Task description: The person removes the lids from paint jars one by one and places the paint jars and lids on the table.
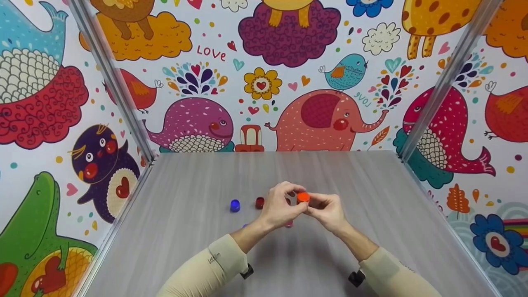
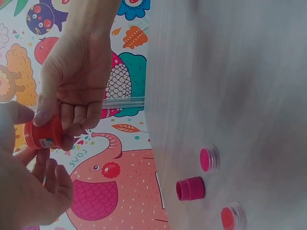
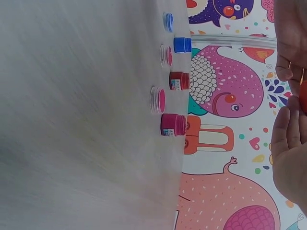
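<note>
Both hands meet over the table around a small orange paint jar (image 1: 303, 197). My left hand (image 1: 280, 205) holds it from the left with fingers and thumb, and my right hand (image 1: 328, 209) pinches it from the right. The left wrist view shows a label on the side of the orange jar (image 2: 45, 134), with fingers of both hands against it. Only an edge of the jar appears in the right wrist view. Whether a lid is on it, I cannot tell.
On the table stand a blue jar (image 1: 235, 205), a red jar (image 1: 260, 202) and a magenta jar (image 3: 172, 125). Round clear-rimmed lids lie in front: a blue lid (image 3: 168, 22), a red-pink lid (image 3: 166, 55) and a pink lid (image 3: 158, 99). Patterned walls surround the table.
</note>
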The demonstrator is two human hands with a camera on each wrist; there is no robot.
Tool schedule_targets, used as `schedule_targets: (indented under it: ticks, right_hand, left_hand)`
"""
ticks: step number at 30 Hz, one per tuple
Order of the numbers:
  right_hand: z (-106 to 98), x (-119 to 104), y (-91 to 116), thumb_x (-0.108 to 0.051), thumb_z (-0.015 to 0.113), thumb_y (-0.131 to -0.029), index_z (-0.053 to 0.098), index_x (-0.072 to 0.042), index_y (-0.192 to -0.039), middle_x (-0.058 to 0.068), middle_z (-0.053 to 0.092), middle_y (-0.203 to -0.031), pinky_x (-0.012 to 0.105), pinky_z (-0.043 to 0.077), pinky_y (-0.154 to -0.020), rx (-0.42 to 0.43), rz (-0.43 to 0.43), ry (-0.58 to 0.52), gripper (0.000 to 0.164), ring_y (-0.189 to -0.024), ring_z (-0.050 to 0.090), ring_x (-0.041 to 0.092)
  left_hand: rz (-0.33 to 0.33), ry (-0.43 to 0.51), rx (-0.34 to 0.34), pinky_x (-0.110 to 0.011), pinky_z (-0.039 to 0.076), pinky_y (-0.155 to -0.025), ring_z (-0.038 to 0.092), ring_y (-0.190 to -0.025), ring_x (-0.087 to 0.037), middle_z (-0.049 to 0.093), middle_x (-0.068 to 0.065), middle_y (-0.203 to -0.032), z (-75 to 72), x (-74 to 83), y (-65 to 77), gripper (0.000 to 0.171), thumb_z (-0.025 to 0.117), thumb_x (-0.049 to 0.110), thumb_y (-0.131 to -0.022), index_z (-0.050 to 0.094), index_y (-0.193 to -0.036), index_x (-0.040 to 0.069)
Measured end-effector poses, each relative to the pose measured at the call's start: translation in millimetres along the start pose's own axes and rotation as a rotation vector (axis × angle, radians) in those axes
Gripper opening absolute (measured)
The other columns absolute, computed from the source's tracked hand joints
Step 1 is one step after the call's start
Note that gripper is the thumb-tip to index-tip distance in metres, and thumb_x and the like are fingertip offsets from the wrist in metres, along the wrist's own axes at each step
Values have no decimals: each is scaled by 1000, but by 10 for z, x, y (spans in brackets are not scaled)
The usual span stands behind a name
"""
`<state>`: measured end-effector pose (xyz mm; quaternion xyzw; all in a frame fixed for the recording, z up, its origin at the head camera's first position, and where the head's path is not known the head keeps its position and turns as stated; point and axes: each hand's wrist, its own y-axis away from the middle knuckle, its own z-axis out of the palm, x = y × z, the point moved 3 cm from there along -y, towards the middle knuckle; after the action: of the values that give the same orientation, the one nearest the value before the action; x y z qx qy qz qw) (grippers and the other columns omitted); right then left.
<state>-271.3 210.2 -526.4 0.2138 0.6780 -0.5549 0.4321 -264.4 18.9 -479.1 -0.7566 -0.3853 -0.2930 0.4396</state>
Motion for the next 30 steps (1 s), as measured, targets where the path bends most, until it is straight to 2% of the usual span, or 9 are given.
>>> schedule_targets:
  ticks: [4, 10, 12, 16, 20, 27, 30]
  right_hand:
    - [0, -7, -3, 15, 79, -94, 69, 26, -127, -4, 87, -116, 28, 68, -84, 3, -5, 4, 36, -101, 85, 9]
    - [3, -3, -7, 16, 78, -94, 68, 27, -127, -3, 88, -115, 29, 69, -85, -8, -4, -10, 36, -99, 85, 11]
    - [2, 3, -5, 16, 78, -94, 69, 26, -127, -3, 88, -114, 29, 69, -85, -9, -4, -5, 36, -98, 85, 11]
    - [2, 9, 8, 16, 78, -94, 70, 24, -128, -4, 88, -111, 31, 69, -85, -6, 6, 0, 36, -96, 85, 11]
    - [-1, 12, 15, 17, 78, -93, 71, 23, -128, -4, 88, -111, 30, 69, -85, -9, -5, 12, 36, -96, 85, 10]
    - [-18, 19, 14, 18, 76, -94, 69, 24, -130, -3, 88, -115, 30, 68, -86, -26, -30, -13, 37, -100, 85, 10]
    - [-33, 17, 23, 18, 76, -94, 70, 22, -130, -3, 87, -116, 28, 68, -85, -14, -12, 11, 36, -100, 85, 8]
  left_hand:
    - [-8, 4, 18, -36, 62, -89, 66, -99, -13, 80, -4, -109, -2, 8, -6, 24, 87, 25, -93, 84, -115, 16]
    - [-25, 16, 56, -26, 55, -84, 64, -93, -10, 80, -4, -103, 0, 26, -24, 22, 89, 25, -90, 84, -109, 15]
    - [-36, 25, 65, -25, 54, -83, 65, -93, -13, 79, -4, -102, -2, 30, -26, 23, 90, 27, -89, 83, -108, 15]
    - [-42, 50, 80, -27, 57, -84, 70, -97, -27, 80, -5, -103, -9, 41, -27, 27, 91, 33, -90, 82, -108, 14]
    - [-39, 67, 84, -30, 59, -86, 72, -100, -33, 80, -6, -106, -13, 39, -31, 30, 91, 35, -92, 82, -111, 13]
    - [-49, 64, 83, -32, 60, -89, 69, -100, -20, 80, -6, -110, -24, 43, -34, 31, 89, 32, -94, 82, -117, 13]
    - [-53, 45, 84, -32, 61, -89, 69, -100, -21, 79, -7, -112, -37, 23, -53, 32, 88, 29, -95, 82, -121, 12]
